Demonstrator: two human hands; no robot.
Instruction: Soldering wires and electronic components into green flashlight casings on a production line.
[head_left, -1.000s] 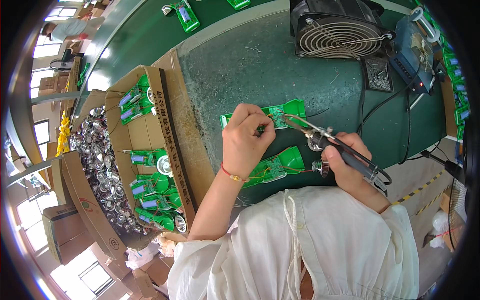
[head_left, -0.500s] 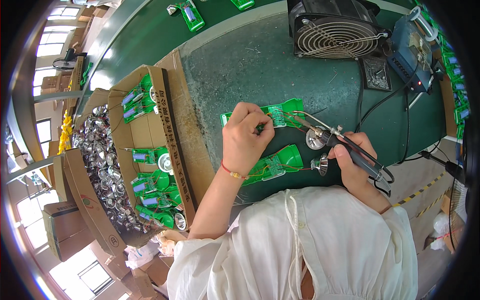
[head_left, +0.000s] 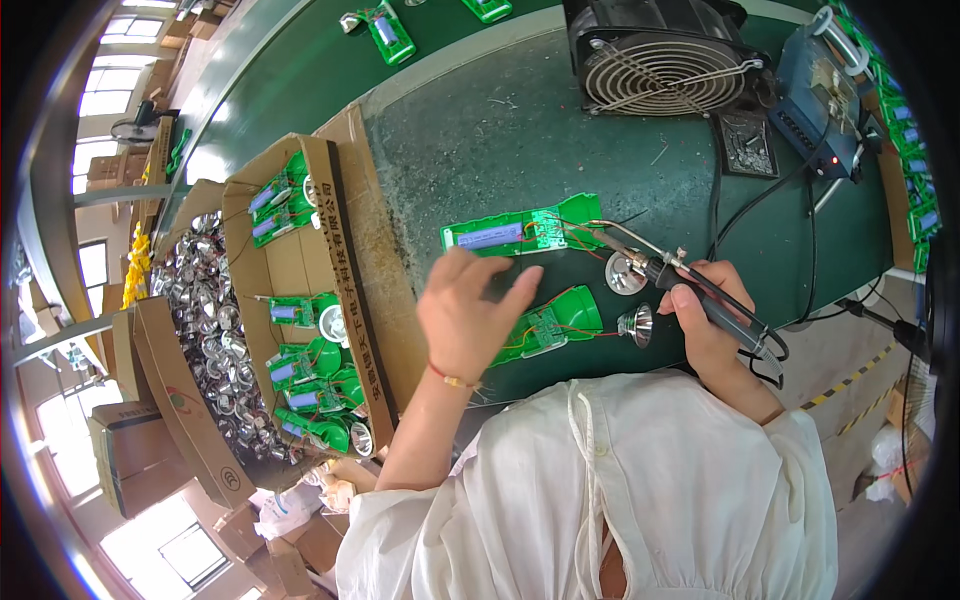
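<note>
My right hand [head_left: 712, 305] grips a soldering iron [head_left: 712, 300], with a thin metal tube running along it. Its tip points left over the wires of the far green plastic housing [head_left: 580, 212]. That housing holds a purple-blue battery cell [head_left: 490, 237] and a small circuit board [head_left: 547, 230]. A shiny reflector cup [head_left: 622, 275] lies beneath the iron's front end. My left hand [head_left: 462, 310], thumb and fingers apart and empty, hovers over the left end of the nearer green housing [head_left: 575, 308]. A red wire links this housing to a second reflector cup [head_left: 636, 325].
At left, a cardboard box [head_left: 333, 240] holds several green assemblies, beside a heap of shiny reflector cups [head_left: 205, 330]. A caged fan [head_left: 665, 78] stands at the back. Right of it are a blue soldering station [head_left: 815, 110], a small dark tray [head_left: 748, 145] and trailing cables [head_left: 765, 205].
My left hand has moved down and left off the far housing, its pinched fingers spreading apart and uncovering the battery cell. My right hand holds the soldering iron nearly still.
</note>
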